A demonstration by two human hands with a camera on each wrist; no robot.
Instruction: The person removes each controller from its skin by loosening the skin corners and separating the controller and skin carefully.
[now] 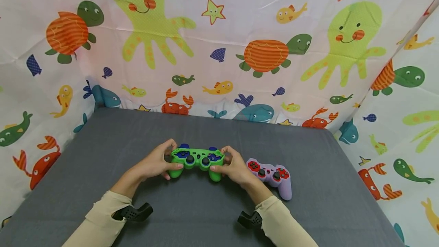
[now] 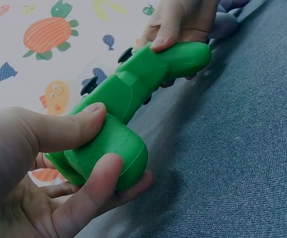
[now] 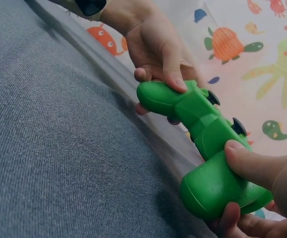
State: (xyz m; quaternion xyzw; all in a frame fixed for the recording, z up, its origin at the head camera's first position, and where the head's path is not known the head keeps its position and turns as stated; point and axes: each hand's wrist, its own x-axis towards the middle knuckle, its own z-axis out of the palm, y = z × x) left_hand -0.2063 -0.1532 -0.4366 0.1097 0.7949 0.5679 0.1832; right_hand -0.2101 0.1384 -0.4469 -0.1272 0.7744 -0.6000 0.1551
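Both hands hold a game controller [image 1: 197, 157] in a green silicone cover, blue face and black thumbsticks showing, over the middle of the grey table. The left hand [image 1: 158, 160] grips its left handle, thumb on top and fingers curled beneath, as the left wrist view shows on the green cover [image 2: 116, 144]. On the other handle, the right hand [image 1: 236, 166] presses its thumb on the cover [image 3: 212, 183] with fingers wrapped below. The cover's edges look loose around the face at both upper corners. Just right of the right hand lies a lilac controller [image 1: 271, 172] with red button areas.
A grey cloth-covered table [image 1: 192, 216] spreads under the hands. Behind and at both sides hangs a white curtain [image 1: 199, 52] printed with sea animals, meeting the table's back edge. Black wrist devices [image 1: 137, 212] sit at both beige sleeves [image 1: 99, 220].
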